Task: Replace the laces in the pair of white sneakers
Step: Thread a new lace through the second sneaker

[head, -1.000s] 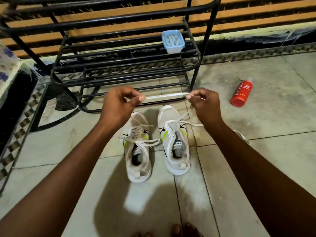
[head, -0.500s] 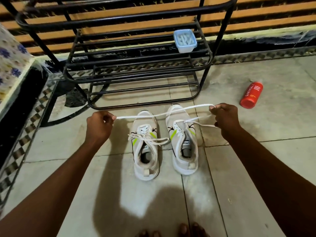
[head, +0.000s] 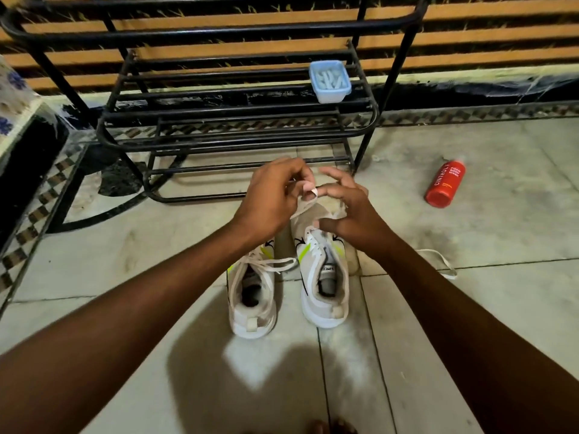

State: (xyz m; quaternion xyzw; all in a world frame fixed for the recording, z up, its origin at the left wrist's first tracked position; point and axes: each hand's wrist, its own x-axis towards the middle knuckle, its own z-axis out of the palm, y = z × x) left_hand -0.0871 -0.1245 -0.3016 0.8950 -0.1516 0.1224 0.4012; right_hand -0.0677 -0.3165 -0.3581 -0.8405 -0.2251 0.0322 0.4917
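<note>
Two white sneakers with lime-green marks stand side by side on the tiled floor, heels toward me. The left sneaker (head: 250, 296) has a tied lace. The right sneaker (head: 324, 277) is partly laced. Above its toe my two hands meet. My left hand (head: 272, 198) pinches the white lace (head: 308, 197) between thumb and fingers. My right hand (head: 351, 214) sits right beside it with fingers spread and loosely bent, its index fingertip at the lace end. A loose stretch of lace (head: 445, 264) lies on the floor to the right, behind my right forearm.
A black metal shoe rack (head: 238, 126) stands just beyond the sneakers, with a small blue tub (head: 329, 81) on one shelf. A red bottle (head: 445, 184) lies on the floor at the right. A black-edged ledge (head: 28, 158) runs along the left.
My hands held the lace stretched wide apart half a second ago. They have since come together over the right sneaker's toe, and the lace now hangs slack.
</note>
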